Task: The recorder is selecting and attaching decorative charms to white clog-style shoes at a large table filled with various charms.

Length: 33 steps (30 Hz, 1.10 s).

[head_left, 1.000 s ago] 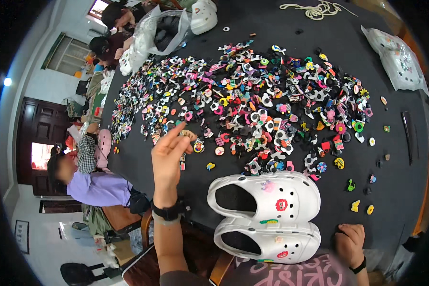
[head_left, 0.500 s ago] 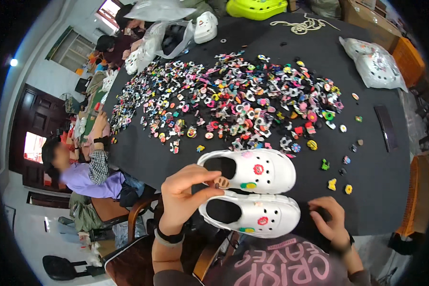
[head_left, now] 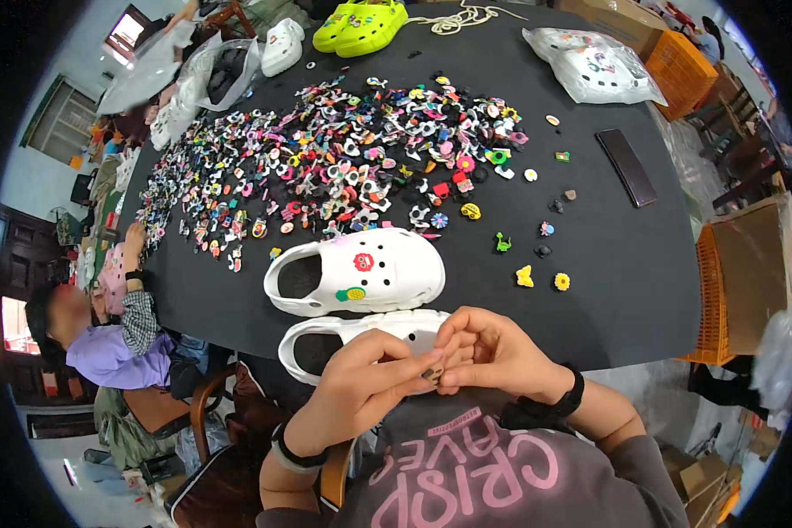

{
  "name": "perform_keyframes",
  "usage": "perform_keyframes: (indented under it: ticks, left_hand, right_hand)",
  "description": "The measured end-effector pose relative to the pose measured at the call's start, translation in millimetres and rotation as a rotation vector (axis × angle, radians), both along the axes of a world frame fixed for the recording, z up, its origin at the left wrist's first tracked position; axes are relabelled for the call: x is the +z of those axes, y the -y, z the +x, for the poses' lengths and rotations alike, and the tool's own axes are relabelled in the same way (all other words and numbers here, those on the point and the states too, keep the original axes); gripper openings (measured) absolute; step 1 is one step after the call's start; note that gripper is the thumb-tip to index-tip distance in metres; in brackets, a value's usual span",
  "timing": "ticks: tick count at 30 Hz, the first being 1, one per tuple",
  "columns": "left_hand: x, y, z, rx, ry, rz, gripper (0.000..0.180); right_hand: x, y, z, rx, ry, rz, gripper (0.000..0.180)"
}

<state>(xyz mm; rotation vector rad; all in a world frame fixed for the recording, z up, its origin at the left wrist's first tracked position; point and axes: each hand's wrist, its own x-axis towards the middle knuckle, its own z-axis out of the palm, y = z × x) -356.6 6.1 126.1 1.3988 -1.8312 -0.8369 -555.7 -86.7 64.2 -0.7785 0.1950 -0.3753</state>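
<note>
A small brown shoe charm (head_left: 430, 374) is pinched between my two hands in front of my chest, mostly covered by fingertips. My left hand (head_left: 370, 377) grips it from one side, and my right hand (head_left: 500, 356) closes on it from the other. Just beyond my hands lies a white clog (head_left: 414, 273) bearing a red charm (head_left: 363, 262) and a pineapple charm (head_left: 350, 294). Nearer to me, a second white clog (head_left: 352, 327) sits beside it, its front part hidden behind my hands.
A wide heap of mixed shoe charms (head_left: 326, 158) covers the black table's middle. At right are loose charms, including a yellow butterfly (head_left: 524, 276), a phone (head_left: 626, 167) and bagged white clogs (head_left: 594, 69). Lime clogs (head_left: 361, 28) stand far off. A co-worker (head_left: 119, 339) sits at left.
My left hand has brought the brown charm back from above the clogs toward my chest. My right hand has come off the table edge to meet it. The view has swung rightward.
</note>
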Motion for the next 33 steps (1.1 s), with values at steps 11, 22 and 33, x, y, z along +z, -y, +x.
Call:
perform_keyframes:
  ticks: [11, 22, 33]
  left_hand:
    - [-21.4, 3.6, -8.6, 0.185, 0.044, -0.134, 0.046]
    - [-52.2, -16.7, 19.9, 0.526, 0.343, -0.224, 0.049]
    - [-79.4, -23.3, 24.3, 0.598, -0.067, -0.108, 0.046]
  right_hand:
    - [-4.7, -1.1, -13.3, -0.126, -0.087, 0.107, 0.035]
    - [-11.9, 91.6, -97.9, -0.558, -0.449, -0.382, 0.017]
    - [-47.7, 201.6, -150.1, -0.521, -0.975, -0.589, 0.023]
